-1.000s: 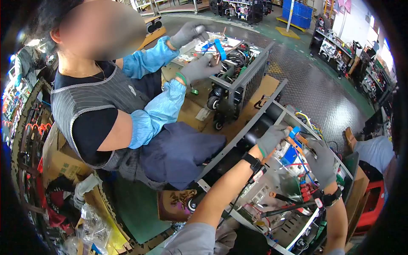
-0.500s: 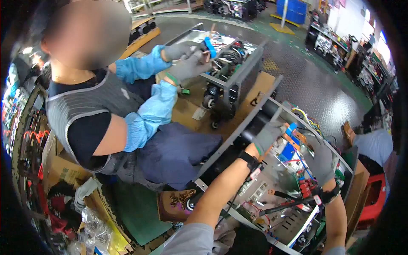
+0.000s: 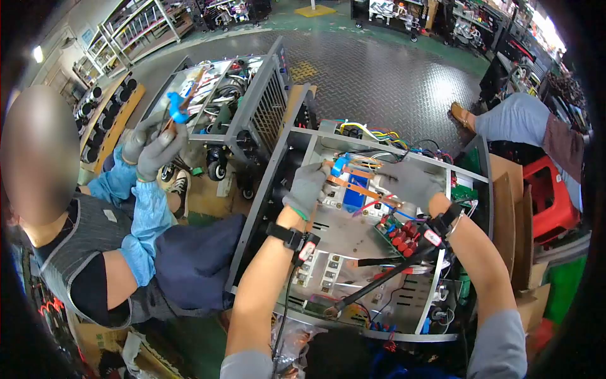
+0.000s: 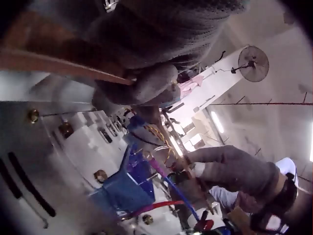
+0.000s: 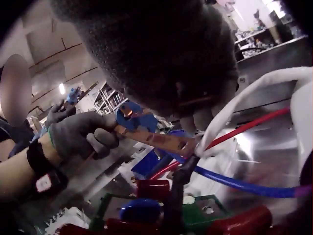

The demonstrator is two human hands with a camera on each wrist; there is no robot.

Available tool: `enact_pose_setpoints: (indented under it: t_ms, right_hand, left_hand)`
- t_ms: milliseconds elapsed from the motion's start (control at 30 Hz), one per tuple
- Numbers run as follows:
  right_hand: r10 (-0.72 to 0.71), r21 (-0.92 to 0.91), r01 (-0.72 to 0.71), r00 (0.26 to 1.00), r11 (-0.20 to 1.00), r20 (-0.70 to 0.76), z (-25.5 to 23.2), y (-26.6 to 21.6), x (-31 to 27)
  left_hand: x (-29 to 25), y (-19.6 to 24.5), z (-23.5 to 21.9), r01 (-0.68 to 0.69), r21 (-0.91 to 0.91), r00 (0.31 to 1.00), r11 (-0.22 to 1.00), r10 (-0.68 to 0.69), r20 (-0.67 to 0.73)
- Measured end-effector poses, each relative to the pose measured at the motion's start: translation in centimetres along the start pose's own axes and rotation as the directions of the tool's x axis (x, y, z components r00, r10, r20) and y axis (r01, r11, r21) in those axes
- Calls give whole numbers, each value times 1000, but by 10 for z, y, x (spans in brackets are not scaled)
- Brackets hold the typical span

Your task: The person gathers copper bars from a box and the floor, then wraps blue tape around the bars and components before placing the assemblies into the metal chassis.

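My gloved left hand (image 3: 306, 189) grips one end of a flat copper bar (image 3: 360, 189) that has holes along it. A blue ring (image 3: 341, 165) sits around the copper at that end. The bar slants over a blue block (image 3: 355, 196) and white parts inside a metal cabinet (image 3: 252, 252). At the bar's other end is my gloved right hand (image 3: 410, 183), fingertips right at the copper; I cannot tell whether they pinch it. In the right wrist view the bar (image 5: 156, 142) runs from the left hand (image 5: 78, 134) towards a white sleeve (image 5: 244, 93) and red and blue wires.
Below the hands lie a circuit board with red parts (image 3: 404, 240) and a thick black cable (image 3: 379, 287). On the left a person (image 3: 95, 252) holds another blue ring (image 3: 177, 107) on copper beside a second cabinet (image 3: 221, 101). A red stool (image 3: 549, 196) stands at the right.
The head view has swung right, so the cabinet and both hands appear further left. My left hand keeps its hold on the copper bar; the right stays near the other end.
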State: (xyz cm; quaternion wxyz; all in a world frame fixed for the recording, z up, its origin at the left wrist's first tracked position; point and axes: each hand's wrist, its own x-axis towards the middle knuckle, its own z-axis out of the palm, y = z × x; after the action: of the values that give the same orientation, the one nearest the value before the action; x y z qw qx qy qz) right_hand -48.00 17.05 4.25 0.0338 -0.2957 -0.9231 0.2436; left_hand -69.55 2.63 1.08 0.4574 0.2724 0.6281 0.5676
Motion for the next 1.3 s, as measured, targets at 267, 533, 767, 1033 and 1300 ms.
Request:
enact_pose_setpoints:
  t_ms: [267,533,767,1033,1300]
  right_hand:
    - [12,-15,-7,926,1000,377,-27,-2,15]
    - [-253,-65,282,924,957,286,0,-15,67]
    - [-291,-204,293,956,934,40,23,-7,60]
    - [-424,-313,366,895,876,-139,5,-3,6]
    - [-407,-663,317,913,678,20,13,-34,89]
  left_hand:
    - [-9,-9,7,34,-154,998,987,-24,65]
    - [4,-22,21,5,45,999,999,-7,36]
    - [22,-34,19,44,146,994,988,-29,-105]
    - [19,-35,8,62,62,998,996,-60,-36]
    - [19,-36,7,58,56,998,997,-58,-5]
